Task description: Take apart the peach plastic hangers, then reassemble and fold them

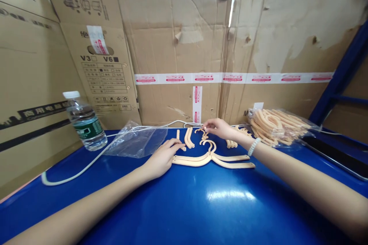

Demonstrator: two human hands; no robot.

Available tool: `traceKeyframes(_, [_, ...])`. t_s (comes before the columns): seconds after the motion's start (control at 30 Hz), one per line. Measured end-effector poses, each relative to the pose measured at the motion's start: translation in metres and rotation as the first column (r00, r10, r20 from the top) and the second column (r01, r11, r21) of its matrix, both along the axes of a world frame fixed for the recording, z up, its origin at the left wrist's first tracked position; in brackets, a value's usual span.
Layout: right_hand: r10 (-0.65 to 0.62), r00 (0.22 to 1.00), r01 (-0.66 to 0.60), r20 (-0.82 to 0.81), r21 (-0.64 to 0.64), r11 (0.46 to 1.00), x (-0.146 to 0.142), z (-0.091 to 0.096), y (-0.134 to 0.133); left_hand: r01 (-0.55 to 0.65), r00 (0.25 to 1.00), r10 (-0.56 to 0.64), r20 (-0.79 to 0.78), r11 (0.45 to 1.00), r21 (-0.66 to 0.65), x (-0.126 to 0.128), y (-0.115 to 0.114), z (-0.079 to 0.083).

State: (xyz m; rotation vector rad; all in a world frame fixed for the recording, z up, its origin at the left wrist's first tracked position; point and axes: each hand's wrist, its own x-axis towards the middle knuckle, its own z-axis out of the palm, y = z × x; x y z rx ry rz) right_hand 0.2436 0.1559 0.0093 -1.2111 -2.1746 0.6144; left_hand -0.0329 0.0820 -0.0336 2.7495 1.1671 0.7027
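Hangers (234, 165), two, beige, lie nested at centre of frame, hooks up-frame. Left hand (162, 157), left of centre, has fingertips at lower ends of beige strips (189, 138); grip or mere touch impossible to tell. Right hand (217, 128), apart from left, has fingertips at small hook pieces (204, 136); hold likewise unclear. Clear bag of beige pieces (276, 124) at right, bottle (87, 125) at left, blue table (161, 206) beneath.

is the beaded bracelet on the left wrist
No, the beaded bracelet circles the wrist of the right hand, while the wrist of the left hand is bare.
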Motion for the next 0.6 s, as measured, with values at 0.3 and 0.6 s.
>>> traceKeyframes(0.3, [-0.053, 0.854, -0.076, -0.517, -0.226, 0.971, 0.025, 0.007, -0.089, -0.067, 0.998, 0.066, 0.013, 0.996, 0.059, -0.004, 0.01, 0.001])
traceKeyframes(0.6, [-0.193, 0.593, -0.211, -0.781, -0.382, 0.9, 0.015, -0.007, -0.144, 0.096, 0.986, -0.113, 0.12, 0.986, 0.136, 0.021, -0.029, 0.027])
